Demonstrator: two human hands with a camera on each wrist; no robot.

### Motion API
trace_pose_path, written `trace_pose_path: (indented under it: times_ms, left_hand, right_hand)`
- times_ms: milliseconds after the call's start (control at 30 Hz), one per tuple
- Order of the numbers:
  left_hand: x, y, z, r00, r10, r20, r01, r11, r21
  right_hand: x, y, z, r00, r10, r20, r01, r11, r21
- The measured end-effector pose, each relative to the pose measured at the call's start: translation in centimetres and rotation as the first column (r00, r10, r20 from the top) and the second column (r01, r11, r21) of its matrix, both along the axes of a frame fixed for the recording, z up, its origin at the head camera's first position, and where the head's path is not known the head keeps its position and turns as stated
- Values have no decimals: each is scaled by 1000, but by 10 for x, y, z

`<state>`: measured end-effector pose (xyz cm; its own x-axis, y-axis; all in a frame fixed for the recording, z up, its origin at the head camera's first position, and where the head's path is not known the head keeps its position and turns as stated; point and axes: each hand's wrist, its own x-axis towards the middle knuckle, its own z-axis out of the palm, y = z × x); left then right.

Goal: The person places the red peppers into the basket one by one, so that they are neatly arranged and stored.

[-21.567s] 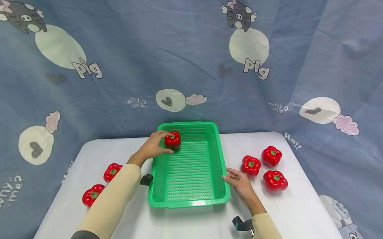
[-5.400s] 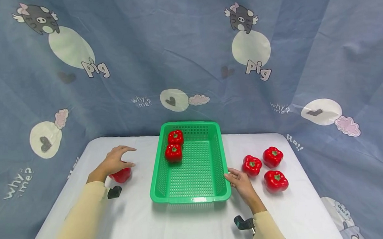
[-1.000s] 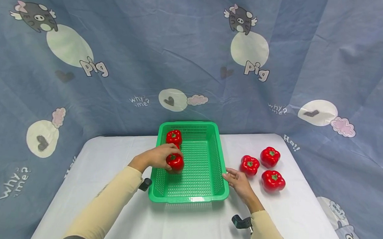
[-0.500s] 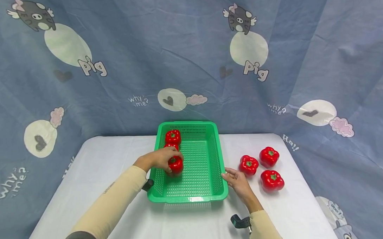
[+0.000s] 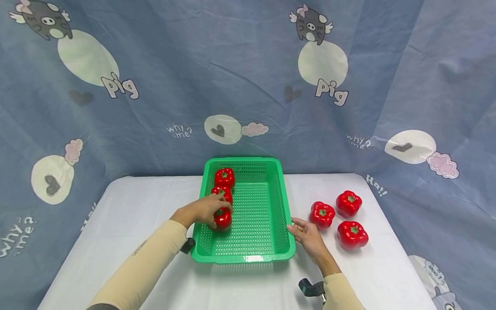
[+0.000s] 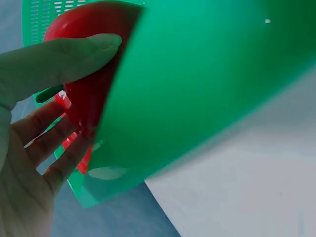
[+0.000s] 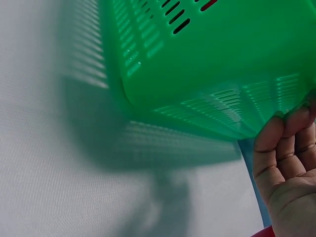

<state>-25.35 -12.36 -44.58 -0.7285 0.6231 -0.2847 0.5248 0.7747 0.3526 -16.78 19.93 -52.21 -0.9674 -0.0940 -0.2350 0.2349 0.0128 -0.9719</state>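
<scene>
Inside the green plastic basket [image 5: 288,220], my left hand [image 5: 207,209] grips a red bell pepper [image 5: 223,220] near the left wall. In the left wrist view the thumb [image 6: 74,57] lies across that pepper [image 6: 96,94], and the other fingers reach its far side. Two more red bell peppers stand behind it in a row: one in the middle [image 5: 226,191], partly covered by the hand, and one at the back [image 5: 224,177]. On the basket's right side my right hand [image 5: 309,237] holds the rim, fingertips against the outer wall [image 7: 232,106].
Right of the basket, three red bell peppers sit on the white table [image 5: 235,291]: one nearest the basket [image 5: 322,215], one farther back [image 5: 348,203] and one in front [image 5: 352,235]. A blue printed cloth [image 5: 250,82] hangs behind the table.
Since long before, the left-side peppers have gone from the table into the basket. Over the last second, my left hand shifted the third pepper forward, then left toward the wall. The right hand stays put.
</scene>
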Motion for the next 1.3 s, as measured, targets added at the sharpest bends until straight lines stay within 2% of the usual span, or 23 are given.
trace_pose_path:
  times_ms: [433,733,1000,1167,1300]
  left_hand:
    - [2,1,-6,999,41,22,-41,999,-7]
    - [4,-3,-6,1000,-14,-17,13,1000,-24]
    - [5,-4,-6,999,-20,-48,19,999,-30]
    - [6,-4,-7,996,-46,-73,45,999,-22]
    - [5,-5,-5,997,-39,-72,39,999,1]
  right_hand:
    - [2,0,0,1000,0,6,0,1000,2]
    - [1,0,-4,1000,4,-25,-4,1000,-19]
    - [0,0,-4,1000,13,-15,-13,1000,-21]
    - [0,0,-4,1000,7,-9,-7,1000,-11]
    - [1,0,-3,1000,5,-5,-5,1000,-6]
